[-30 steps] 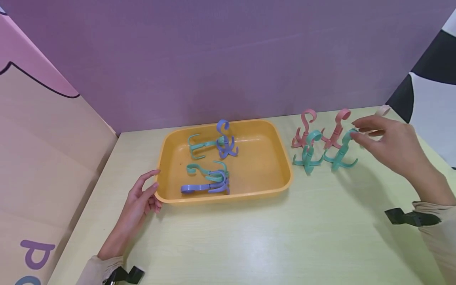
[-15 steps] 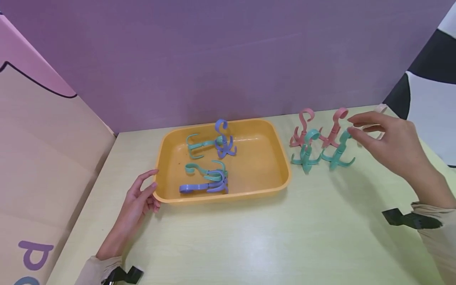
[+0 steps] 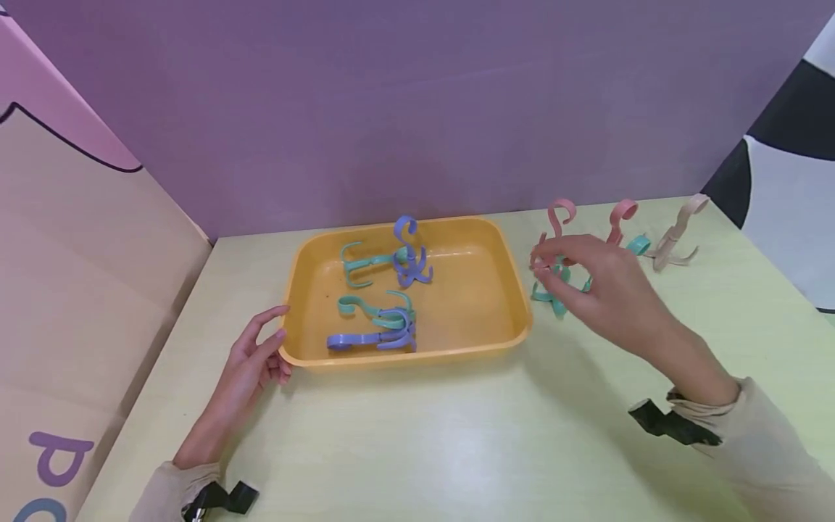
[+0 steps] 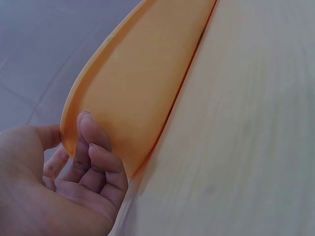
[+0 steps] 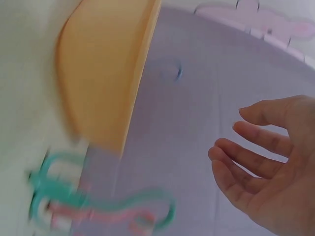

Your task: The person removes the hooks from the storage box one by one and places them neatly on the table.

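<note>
My left hand (image 3: 248, 362) grips the left rim of a yellow tray (image 3: 472, 315), thumb and fingers on either side of it. Inside the tray, a purple claw hook (image 3: 412, 270) stands upright by a lying green claw hook (image 3: 373, 262). Nearer the front lie another green claw hook (image 3: 365, 310) and another purple one (image 3: 355, 341). My right hand (image 3: 607, 290) hovers to the tray's right, before the standing green claw hooks (image 3: 559, 306), partly hiding them. In the right wrist view, its loosely bent fingers hold nothing, and a blurred green hook (image 5: 59, 191) stands below.
Two pink claw hooks (image 3: 622, 212) stand behind the green ones, and a beige claw hook (image 3: 672, 235) stands at the far right. A purple panel (image 3: 417, 109) rises along the table's back edge. A pale printed panel (image 3: 72, 275) borders the left side.
My right hand has come away from the right-hand green claw hook and moved left toward the other one, uncovering the beige hook. My left hand stays on the tray rim.
</note>
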`<move>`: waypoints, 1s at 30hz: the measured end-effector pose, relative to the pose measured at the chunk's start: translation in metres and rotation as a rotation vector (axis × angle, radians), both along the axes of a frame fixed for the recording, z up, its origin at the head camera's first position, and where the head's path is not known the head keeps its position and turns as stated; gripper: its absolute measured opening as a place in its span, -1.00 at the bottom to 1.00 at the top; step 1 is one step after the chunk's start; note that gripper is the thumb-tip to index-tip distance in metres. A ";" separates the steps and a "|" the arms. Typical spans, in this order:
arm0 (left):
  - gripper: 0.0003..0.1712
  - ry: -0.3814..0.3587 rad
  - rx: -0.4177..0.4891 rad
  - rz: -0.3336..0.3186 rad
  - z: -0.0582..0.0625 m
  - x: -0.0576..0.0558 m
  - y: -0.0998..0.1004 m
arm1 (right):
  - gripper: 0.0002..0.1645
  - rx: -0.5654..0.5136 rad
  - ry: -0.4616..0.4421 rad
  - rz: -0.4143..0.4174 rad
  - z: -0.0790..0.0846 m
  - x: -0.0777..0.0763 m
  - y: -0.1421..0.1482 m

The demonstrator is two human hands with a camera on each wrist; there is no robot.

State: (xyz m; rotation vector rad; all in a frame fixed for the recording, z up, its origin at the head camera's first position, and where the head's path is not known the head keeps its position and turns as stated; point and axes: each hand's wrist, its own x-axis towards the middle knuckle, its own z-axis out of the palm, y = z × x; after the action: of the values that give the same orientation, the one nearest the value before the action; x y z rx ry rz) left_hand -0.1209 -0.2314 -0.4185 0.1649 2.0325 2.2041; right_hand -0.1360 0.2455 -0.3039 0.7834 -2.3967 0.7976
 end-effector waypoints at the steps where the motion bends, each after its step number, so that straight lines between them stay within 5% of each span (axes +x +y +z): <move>1: -0.47 0.000 0.003 -0.001 -0.001 0.000 0.000 | -0.70 0.003 -0.016 0.025 0.001 0.001 -0.008; 16: -0.46 0.004 0.010 0.002 -0.006 -0.004 0.008 | -0.72 -0.001 -0.134 0.163 -0.009 -0.012 -0.068; 30: -0.45 0.005 0.010 0.000 -0.005 -0.006 0.013 | -0.75 0.054 -0.112 0.239 -0.016 -0.025 -0.103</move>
State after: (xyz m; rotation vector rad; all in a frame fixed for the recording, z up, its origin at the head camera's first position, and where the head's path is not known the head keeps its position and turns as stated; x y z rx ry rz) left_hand -0.1264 -0.2188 -0.4234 0.1717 2.0237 2.2168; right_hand -0.1607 0.1428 -0.3203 1.0891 -2.4618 0.8934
